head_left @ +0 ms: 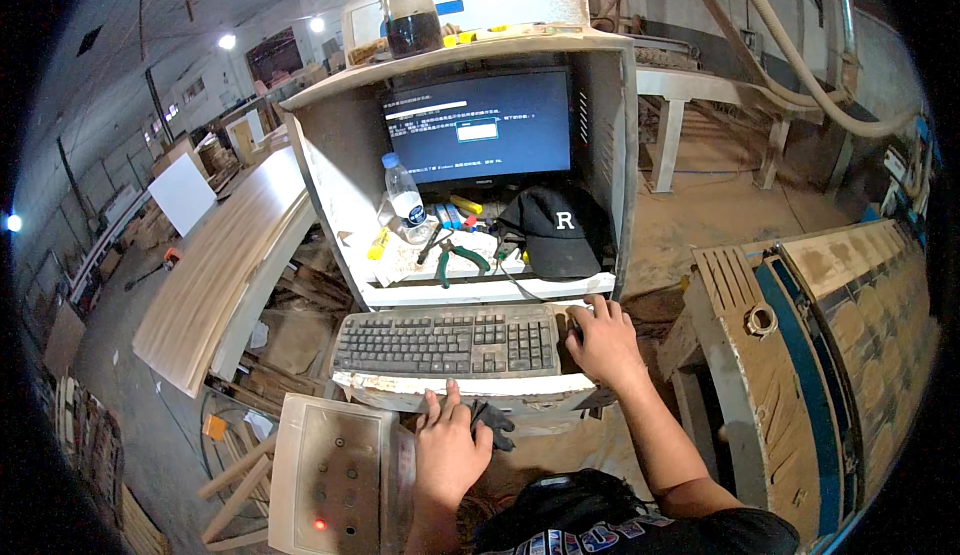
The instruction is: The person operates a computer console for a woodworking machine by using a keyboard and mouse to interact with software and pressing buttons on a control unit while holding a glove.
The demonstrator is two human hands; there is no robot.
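- The left hand (pixel 447 452) is at about 6 o'clock in the view. It rests on the front edge of the dusty keyboard tray (pixel 470 387). Its fingers are spread flat and its grip holds nothing.
- A dark glove (pixel 492 423) lies just beside the left hand, at its 2 o'clock. The fingertips touch it or nearly do.
- The right hand (pixel 602 340) is at 3 o'clock from the keyboard (pixel 445 343), right at its end. The hand is cupped with the fingers curled down. It may be on a mouse, but the hand hides what is under it, so I cannot tell what its grip holds.
- The keyboard is grey and dirty. It sits on the tray just under the white shelf (pixel 480 288).
- On the shelf, at 12 o'clock from the keyboard, are green-handled pliers (pixel 452 257), a water bottle (pixel 405 195) and a black cap (pixel 558 231).
- A screen (pixel 478 127) with a blue picture stands behind them, inside a pale cabinet (pixel 330 165).
- A jar (pixel 408 7) with dark liquid stands on top of the cabinet.
- A grey control box (pixel 335 475) with small buttons and one red light is at 9 o'clock from the left hand.
- A long pale wooden board (pixel 225 265) lies at 9 o'clock from the cabinet.
- A dusty wooden machine part (pixel 790 355) with blue edges is at 3 o'clock from the right hand.
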